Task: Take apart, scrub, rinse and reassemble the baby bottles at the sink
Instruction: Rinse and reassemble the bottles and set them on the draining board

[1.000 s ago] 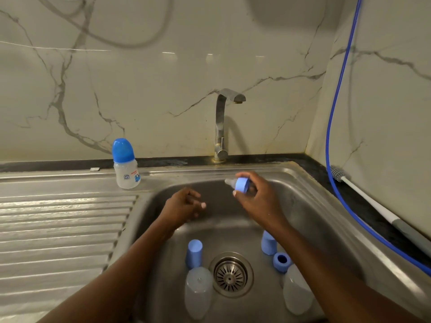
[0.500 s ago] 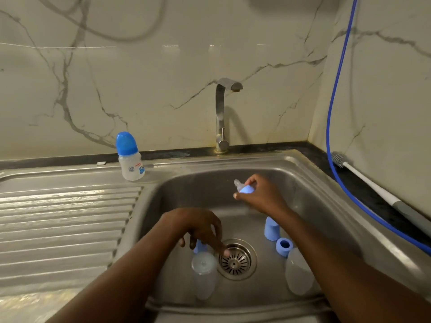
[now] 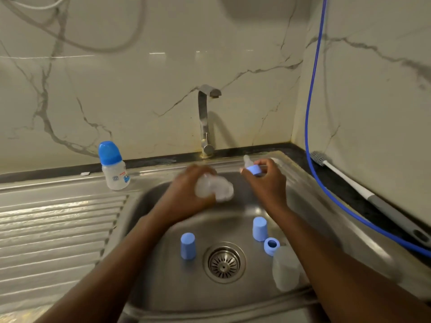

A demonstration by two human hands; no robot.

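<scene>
Your left hand (image 3: pixel 186 192) is wrapped round a clear bottle body (image 3: pixel 214 190), blurred, over the back of the sink (image 3: pixel 149 206). Your right hand (image 3: pixel 268 180) pinches the blue collar with its teat (image 3: pixel 253 169) just beside it, hands apart, probably ready to screw the two together. A loose collar (image 3: pixel 271 245) and a second bottle body (image 3: pixel 285 269) lie right of the drain (image 3: pixel 224 262), apparently still to be assembled, while the capped bottle (image 3: pixel 113 166) on the back-left rim looks finished.

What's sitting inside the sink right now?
Around the drain strainer stand a left blue cap and a right blue cap, with a blue screw ring beside a clear bottle body. The right forearm covers part of that bottle; anything beneath the forearms is hidden.
</scene>
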